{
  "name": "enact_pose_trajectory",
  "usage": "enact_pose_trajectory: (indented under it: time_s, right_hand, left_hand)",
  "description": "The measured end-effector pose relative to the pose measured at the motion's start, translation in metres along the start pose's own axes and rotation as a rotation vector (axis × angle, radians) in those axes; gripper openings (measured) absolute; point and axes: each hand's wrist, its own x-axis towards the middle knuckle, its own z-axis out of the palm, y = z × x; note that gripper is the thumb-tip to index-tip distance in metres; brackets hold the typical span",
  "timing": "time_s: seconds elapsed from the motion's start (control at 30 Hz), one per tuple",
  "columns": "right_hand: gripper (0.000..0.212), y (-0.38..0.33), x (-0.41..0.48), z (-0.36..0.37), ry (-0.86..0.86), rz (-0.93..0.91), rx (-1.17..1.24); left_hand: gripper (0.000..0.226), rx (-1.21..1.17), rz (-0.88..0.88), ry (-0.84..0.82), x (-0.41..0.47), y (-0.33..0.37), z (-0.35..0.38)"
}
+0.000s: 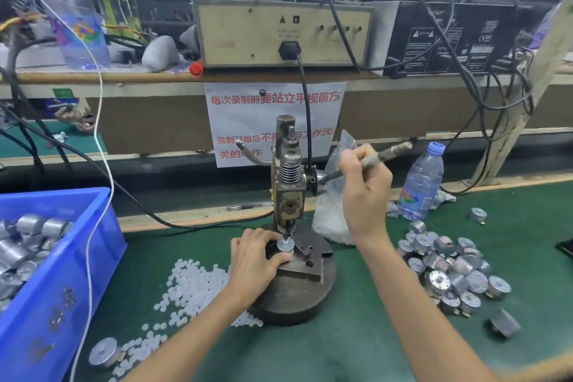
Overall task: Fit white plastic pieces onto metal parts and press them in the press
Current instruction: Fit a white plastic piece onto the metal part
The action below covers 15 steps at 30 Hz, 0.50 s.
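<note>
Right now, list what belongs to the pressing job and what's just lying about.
Job: grey metal hand press; its lever in the right hand; round silver metal part held by the left hand; loose white plastic pieces.
Lying about: clear plastic water bottle; beige metal power box.

Clock directions run from your one press [290, 189].
Your two hands: left hand [252, 260] holds one metal part [285, 245] under ram; right hand [366, 183] grips one lever [393, 150].
4 o'clock: metal heap [449, 270], about two dozen, exact count unclear.
7 o'clock: white plastic pieces [192, 282], scores, uncountable; one stray part [105, 352] beyond.
9 o'clock: one blue bin [62, 304].
2 o'clock: one water bottle [420, 186].
3 o'clock: one plastic bag [328, 220].
12 o'clock: one paper notice [273, 121]; two boxes, beige box [282, 34] and black box [449, 37].
</note>
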Motion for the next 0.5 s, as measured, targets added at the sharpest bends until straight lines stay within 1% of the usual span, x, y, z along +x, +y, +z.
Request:
enact_pose_trajectory:
  time_s: [0.1,0.17,0.27,0.33,0.37,0.43,0.5]
  right_hand:
    - [0.029,0.002,-0.009,0.005,0.049,-0.002,0.067]
    - [0.027,0.005,-0.010,0.006,0.053,-0.021,0.076]
    - [0.027,0.008,-0.008,0.006,0.072,-0.025,0.046]
    - [0.027,0.006,0.001,0.010,0.095,0.000,-0.019]
    - [0.024,0.006,0.008,0.013,0.087,0.017,-0.050]
    - [0.020,0.007,0.021,0.016,0.014,0.106,-0.058]
    - [0.028,0.013,0.023,0.011,-0.061,0.209,-0.080]
  left_hand:
    - [0.042,0.021,-0.004,-0.009,0.000,0.001,0.000]
    - [0.042,0.031,-0.009,-0.017,0.000,0.001,0.000]
    - [0.044,0.048,-0.006,-0.047,0.000,0.002,-0.001]
    - [0.044,0.053,-0.002,-0.063,-0.001,0.004,-0.001]
    - [0.043,0.056,-0.002,-0.067,-0.001,0.005,-0.002]
    - [0.040,0.062,-0.013,-0.061,-0.002,0.008,-0.005]
    - [0.036,0.048,-0.020,-0.027,-0.007,0.011,-0.009]
